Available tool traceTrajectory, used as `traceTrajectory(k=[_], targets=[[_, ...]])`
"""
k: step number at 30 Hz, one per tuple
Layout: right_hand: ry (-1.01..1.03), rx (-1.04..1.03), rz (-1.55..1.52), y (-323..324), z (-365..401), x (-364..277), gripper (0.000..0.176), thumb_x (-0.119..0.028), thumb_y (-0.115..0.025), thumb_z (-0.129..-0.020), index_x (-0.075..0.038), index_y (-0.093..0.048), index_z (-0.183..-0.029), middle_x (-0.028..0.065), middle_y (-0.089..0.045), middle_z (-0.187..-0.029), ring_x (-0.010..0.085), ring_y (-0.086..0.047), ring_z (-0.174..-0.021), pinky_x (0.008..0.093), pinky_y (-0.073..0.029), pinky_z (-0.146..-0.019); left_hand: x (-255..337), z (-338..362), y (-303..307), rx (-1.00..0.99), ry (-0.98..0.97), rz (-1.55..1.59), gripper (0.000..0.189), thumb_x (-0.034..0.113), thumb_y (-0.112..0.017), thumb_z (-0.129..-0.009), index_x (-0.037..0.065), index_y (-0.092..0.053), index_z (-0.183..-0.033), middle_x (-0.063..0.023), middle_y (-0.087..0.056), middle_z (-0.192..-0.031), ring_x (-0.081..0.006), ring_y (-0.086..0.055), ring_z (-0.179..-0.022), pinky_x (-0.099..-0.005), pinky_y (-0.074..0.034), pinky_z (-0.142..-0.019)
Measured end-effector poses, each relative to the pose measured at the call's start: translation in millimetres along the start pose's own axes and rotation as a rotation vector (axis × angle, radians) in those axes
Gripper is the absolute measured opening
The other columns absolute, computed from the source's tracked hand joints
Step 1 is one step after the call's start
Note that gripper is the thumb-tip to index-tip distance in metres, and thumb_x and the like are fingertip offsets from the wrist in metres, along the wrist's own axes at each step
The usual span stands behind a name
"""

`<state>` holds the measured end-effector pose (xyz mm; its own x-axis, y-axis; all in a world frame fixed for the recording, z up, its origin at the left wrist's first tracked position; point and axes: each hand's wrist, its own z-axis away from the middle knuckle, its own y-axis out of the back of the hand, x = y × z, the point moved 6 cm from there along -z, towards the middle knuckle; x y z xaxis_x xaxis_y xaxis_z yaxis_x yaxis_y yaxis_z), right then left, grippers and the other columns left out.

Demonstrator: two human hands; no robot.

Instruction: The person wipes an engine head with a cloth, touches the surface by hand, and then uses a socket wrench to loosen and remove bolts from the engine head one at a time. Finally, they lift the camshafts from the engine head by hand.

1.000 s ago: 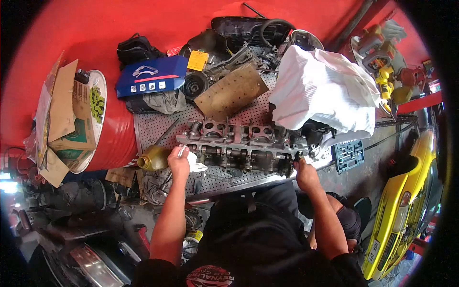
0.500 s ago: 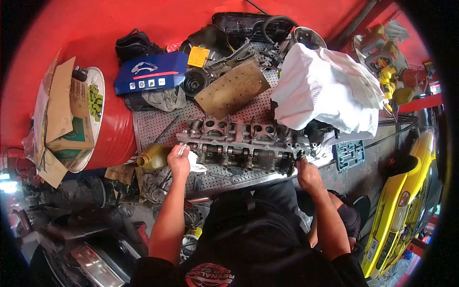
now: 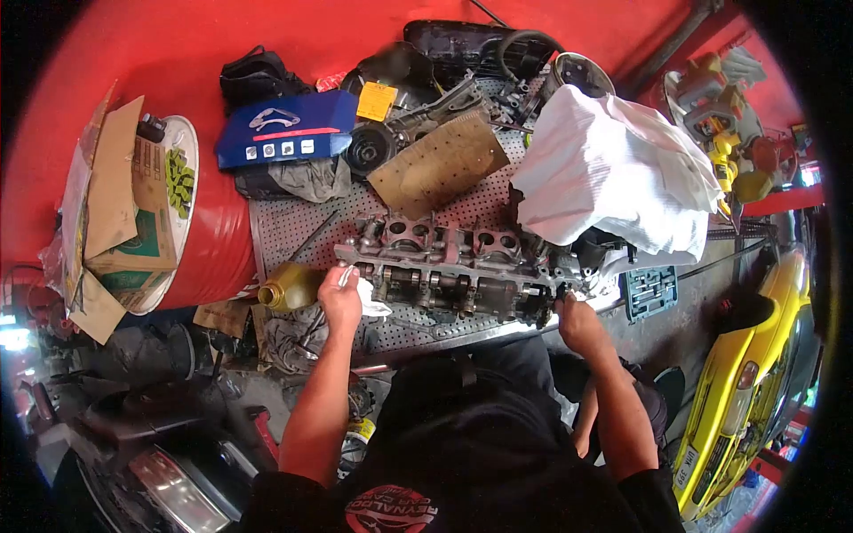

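Observation:
A metal cylinder head (image 3: 444, 262) with round ports along its top and shafts along its near side lies on a perforated metal bench. My left hand (image 3: 341, 298) is at its left end, fingers closed on a crumpled white cloth (image 3: 373, 300) that hangs down beside the metal. Over at the right end, my right hand (image 3: 579, 324) is closed against the dark end parts (image 3: 538, 306); what its fingers grip is hidden. A gold plastic bottle (image 3: 286, 289) lies just left of my left hand.
Behind the head are a brown perforated sheet (image 3: 435, 164), a blue box (image 3: 284, 133) and a white cloth cover (image 3: 613, 169). A red drum (image 3: 218, 231) stands left, a socket set (image 3: 650, 293) and yellow car (image 3: 742, 382) right. Another person (image 3: 649, 400) is low beside my right arm.
The view has shifted slightly, so everything sits a little further right. Both hands stay at the same ends of the cylinder head, with no clear change in grip.

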<state>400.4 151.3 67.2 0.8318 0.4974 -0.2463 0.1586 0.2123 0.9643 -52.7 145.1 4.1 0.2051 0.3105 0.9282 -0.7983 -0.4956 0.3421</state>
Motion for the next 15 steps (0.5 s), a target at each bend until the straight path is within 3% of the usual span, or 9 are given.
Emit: traceTrajectory(k=[3,6,9,12,15], targets=[[-0.297,-0.162,-0.067,-18,4,8,0.022,-0.014,-0.043,-0.096,0.006,-0.052,-0.093,0.0282,-0.059,-0.077,0.0441,-0.06,-0.072,0.0525,-0.047,-0.064,-2,0,1,-0.014,-0.013,0.018,0.007,0.004,-0.065,-0.087,-0.003,-0.062,-0.087,-0.003,-0.063,-0.078,-0.01,-0.055,-0.073,-0.0263,-0.045,-0.069],[-0.458,-0.118,-0.203,-15,7,10,0.025,-0.017,-0.042,-0.097,0.006,-0.051,-0.094,0.0302,-0.061,-0.076,0.0467,-0.062,-0.077,0.054,-0.047,-0.067,-2,2,1,-0.021,0.009,0.031,0.007,0.003,-0.065,-0.087,-0.003,-0.062,-0.088,-0.0036,-0.063,-0.079,-0.0103,-0.055,-0.074,-0.0263,-0.045,-0.071],[-0.522,-0.148,-0.195,-8,5,8,0.027,-0.018,-0.041,-0.098,0.006,-0.051,-0.094,0.0301,-0.062,-0.074,0.0479,-0.061,-0.077,0.0546,-0.047,-0.067,-3,4,0,0.004,-0.009,0.002,0.007,0.003,-0.065,-0.087,-0.002,-0.062,-0.089,-0.0041,-0.063,-0.081,-0.011,-0.055,-0.076,-0.0266,-0.045,-0.073],[-0.548,-0.218,-0.258,-9,5,11,0.031,-0.023,-0.035,-0.097,0.002,-0.053,-0.099,0.0323,-0.062,-0.088,0.0511,-0.059,-0.087,0.0573,-0.045,-0.075,-2,4,-1,0.035,-0.047,-0.017,0.007,0.004,-0.064,-0.088,-0.002,-0.062,-0.091,-0.0045,-0.063,-0.082,-0.0115,-0.055,-0.078,-0.0267,-0.045,-0.074],[-0.471,-0.108,-0.208,-27,16,14,0.031,-0.022,-0.042,-0.098,0.007,-0.051,-0.098,0.0302,-0.061,-0.073,0.0485,-0.061,-0.076,0.0556,-0.046,-0.066,-4,9,-3,0.045,-0.041,0.031,0.008,0.004,-0.064,-0.088,-0.002,-0.062,-0.093,-0.0047,-0.063,-0.083,-0.0117,-0.056,-0.08,-0.0265,-0.045,-0.076]])
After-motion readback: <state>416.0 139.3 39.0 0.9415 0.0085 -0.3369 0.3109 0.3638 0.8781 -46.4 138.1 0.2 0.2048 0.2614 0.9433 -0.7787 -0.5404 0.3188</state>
